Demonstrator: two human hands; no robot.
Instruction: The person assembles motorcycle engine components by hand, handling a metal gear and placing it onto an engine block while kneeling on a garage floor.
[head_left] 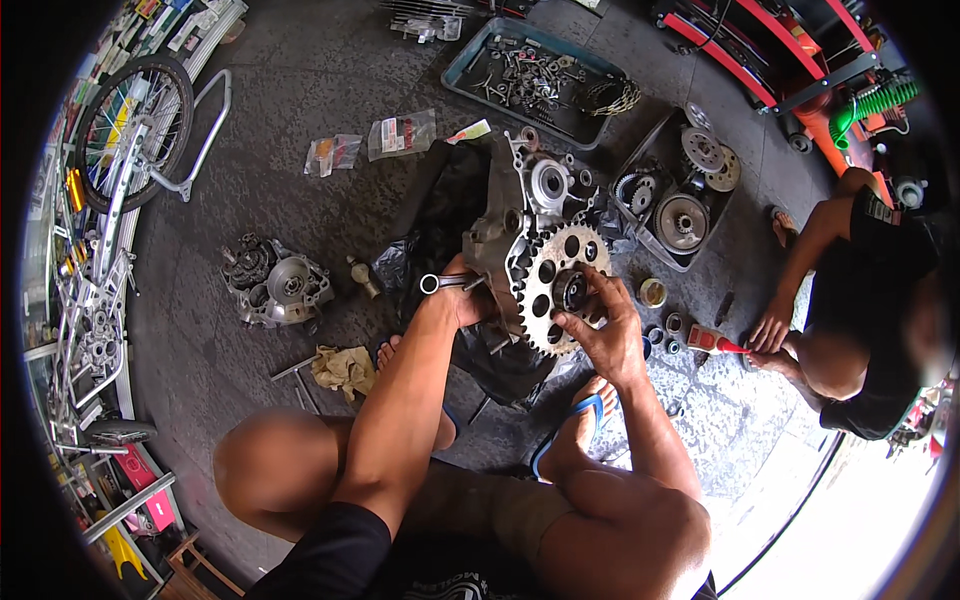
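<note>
A grey engine case [490,235] stands upright on black plastic [425,200] between my feet. On its right side sits a large toothed gear [545,270] with round holes. My right hand [612,335] pinches the dark round hub [571,291] at the gear's middle, thumb below and fingers above. My left hand [463,298] reaches in at the case's left side, its fingers hidden behind the metal. Across that hand lies a connecting rod [431,284], its ringed end pointing left.
Another engine cover [285,285] and a tan rag [343,370] lie left. Beyond are plastic bags [402,134], a blue tray [470,85] of small parts and a bin [690,262] of gears. At right, a person [860,290] sits near a red-and-white tube [712,340]. A wheeled frame [120,170] stands far left.
</note>
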